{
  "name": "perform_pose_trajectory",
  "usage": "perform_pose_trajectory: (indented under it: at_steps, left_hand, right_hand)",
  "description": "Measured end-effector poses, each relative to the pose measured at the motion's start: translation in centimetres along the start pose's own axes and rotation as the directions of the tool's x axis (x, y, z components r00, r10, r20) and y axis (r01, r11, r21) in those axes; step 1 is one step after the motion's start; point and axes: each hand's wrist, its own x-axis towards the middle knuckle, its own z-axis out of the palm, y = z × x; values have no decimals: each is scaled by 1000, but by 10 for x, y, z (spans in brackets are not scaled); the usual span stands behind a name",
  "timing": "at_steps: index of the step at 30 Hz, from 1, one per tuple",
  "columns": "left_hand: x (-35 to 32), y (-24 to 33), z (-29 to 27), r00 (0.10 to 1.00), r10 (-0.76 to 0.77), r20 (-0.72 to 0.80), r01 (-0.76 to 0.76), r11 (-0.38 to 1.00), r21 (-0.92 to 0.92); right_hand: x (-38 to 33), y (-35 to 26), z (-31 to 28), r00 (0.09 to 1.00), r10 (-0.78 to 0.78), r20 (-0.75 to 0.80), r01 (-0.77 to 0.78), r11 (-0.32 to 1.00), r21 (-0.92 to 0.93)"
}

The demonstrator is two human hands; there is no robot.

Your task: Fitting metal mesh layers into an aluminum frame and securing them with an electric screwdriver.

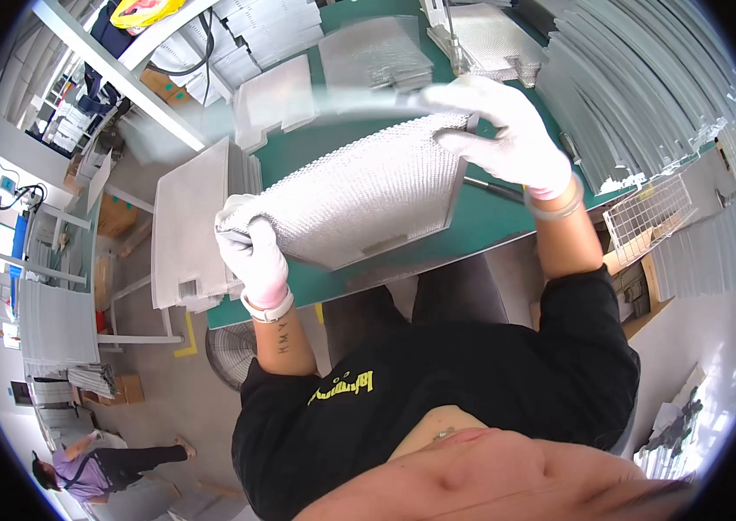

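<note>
I hold a silver, honeycomb-textured rectangular panel up off the green table, tilted, with one hand at each end. My left hand, in a white glove, is closed round the panel's left end. My right hand, also gloved in white, pinches the panel's upper right corner between thumb and fingers. From the right fingertips a pale, see-through strip stretches left above the panel; it is smeared by motion, so its kind does not show. A thin dark rod lies on the table below my right hand.
Flat pale panels are stacked at the table's left, with more sheets at the back. A metal post stands behind. Many grey panels line the right, above a wire basket. A fan stands below left; another person is farther off.
</note>
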Motion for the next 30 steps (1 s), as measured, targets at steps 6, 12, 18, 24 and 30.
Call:
perform_pose_trajectory:
  at_steps: [6,12,18,24,30]
  left_hand:
    - [-6,-1,-16,997,-68,20,68,998,-5]
    - [19,28,-2,989,-57,136,62,997,-34]
    - [16,21,4,996,16,85,-14,1000,-26]
    - [4,22,11,963,156,-219,-161,987,-8]
    - [10,24,26,953,151,-264,-122,985,121]
  right_hand:
    - [23,-15,-23,965,-108,240,117,993,-26]
    - [50,-32,-11,891,-256,375,252,966,60]
    - [69,-52,0,842,-154,517,177,984,5]
    - [69,-47,20,887,-267,377,239,964,119]
    - [70,-48,17,848,-206,489,229,973,13]
